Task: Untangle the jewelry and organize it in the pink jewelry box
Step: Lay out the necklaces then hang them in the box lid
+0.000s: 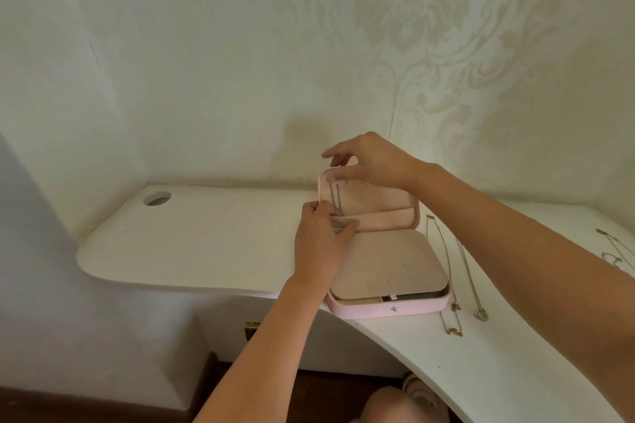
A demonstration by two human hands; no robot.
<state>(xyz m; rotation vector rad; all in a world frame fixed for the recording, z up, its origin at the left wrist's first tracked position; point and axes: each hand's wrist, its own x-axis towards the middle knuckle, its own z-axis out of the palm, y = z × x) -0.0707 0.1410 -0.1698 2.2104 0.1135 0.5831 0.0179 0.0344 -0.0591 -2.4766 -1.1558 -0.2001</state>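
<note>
The chain (336,197) hangs vertically in the raised lid of the pink jewelry box (388,309) on the surface (206,233). The right hand (371,158) fingers pinch its top end, and the left hand (319,244) fingers grip the lid pocket (385,220) directly beneath

Head view, sole camera: wide-angle, worn above, behind the grip, facing forward and down; left hand (318,245), right hand (369,161), pink jewelry box (360,311) near, centred.

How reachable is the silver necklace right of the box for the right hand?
Likely yes, reachable: nothing covers the silver necklace on the table; the right hand only has to leave the box lid first.
</note>
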